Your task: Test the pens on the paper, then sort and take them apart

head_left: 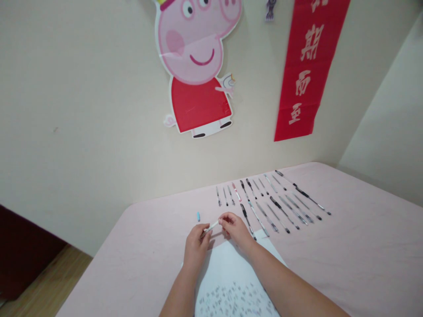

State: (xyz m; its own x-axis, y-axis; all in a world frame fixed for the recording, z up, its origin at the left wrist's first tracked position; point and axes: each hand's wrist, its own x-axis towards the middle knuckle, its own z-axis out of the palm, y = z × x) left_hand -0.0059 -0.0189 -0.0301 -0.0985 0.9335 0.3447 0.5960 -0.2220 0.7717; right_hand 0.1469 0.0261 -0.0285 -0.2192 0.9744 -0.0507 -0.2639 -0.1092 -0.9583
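Both hands meet over the middle of a pink table (346,246), holding one thin white pen (212,226) between them. The left hand (196,243) pinches the pen's near-left end, thumb and fingers closed on the barrel; the right hand (235,226) grips the far-right end with its fingertips closed on it in the same way. The pen hangs just above the table, slanted from near left up to far right. A small blue cap (198,216) lies alone on the table just beyond the left hand, apart from the pen. Under the forearms lies a white sheet of paper (228,277), its near part covered in small scribbled marks. To the right and farther off, a row of pens (274,204), mostly black and grey with one red-and-white one among them, lies side by side in two loose lines, near the right hand but not touching it. On the wall beyond hang a pink cartoon pig cutout (198,66) and a red banner (307,66) with pale characters.
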